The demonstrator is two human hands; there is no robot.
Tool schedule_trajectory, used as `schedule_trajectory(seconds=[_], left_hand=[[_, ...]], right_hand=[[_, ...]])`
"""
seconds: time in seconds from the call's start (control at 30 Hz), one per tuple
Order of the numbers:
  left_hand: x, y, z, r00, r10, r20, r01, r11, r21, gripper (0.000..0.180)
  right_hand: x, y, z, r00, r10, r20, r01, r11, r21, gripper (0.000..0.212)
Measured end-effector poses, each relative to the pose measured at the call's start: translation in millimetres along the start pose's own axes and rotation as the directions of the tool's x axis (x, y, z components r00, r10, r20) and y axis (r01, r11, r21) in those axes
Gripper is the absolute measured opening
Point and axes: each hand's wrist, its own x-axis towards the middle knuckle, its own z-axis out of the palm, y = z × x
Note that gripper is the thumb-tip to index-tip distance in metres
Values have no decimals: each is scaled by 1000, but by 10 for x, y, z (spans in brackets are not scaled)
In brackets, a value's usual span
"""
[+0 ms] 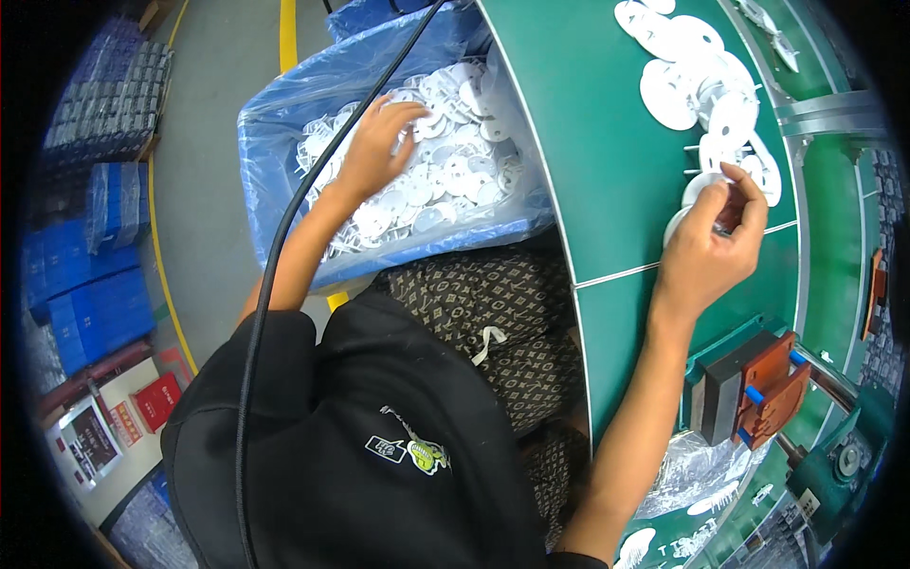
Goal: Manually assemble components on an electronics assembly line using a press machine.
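Note:
My left hand (377,150) hovers over a blue crate (248,180) lined with clear plastic. Its fingers and thumb are apart, and nothing shows between them. Below it lies a heap of white plastic discs (445,175), many with holes and thin pegs. On the green table to the right, my right hand (711,242) is closed with thumb and fingers curled round a white disc (700,187); its palm side is partly hidden. Beyond that hand, more white discs (684,90) lie in an overlapping row along the green tabletop (569,104).
A machine with an orange-brown block (773,389) and green body stands on the table, nearer me. Clear plastic wrap (706,474) lies beside it. A black cable (284,223) hangs across the view. Blue boxes (100,308) stand on the floor at left.

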Motion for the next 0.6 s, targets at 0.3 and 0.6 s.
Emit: schedule_trajectory(seconds=[0.3,0.6], left_hand=[[-1889,-1437,442,612,-756,230,648,647,401,107],[-1493,-2494,529,627,-779,-24,763,608,219,108]], right_hand=[[41,103,9,1000,-3,27,7,989,-150,19],[-2,111,-22,998,64,28,-62,994,-92,19]])
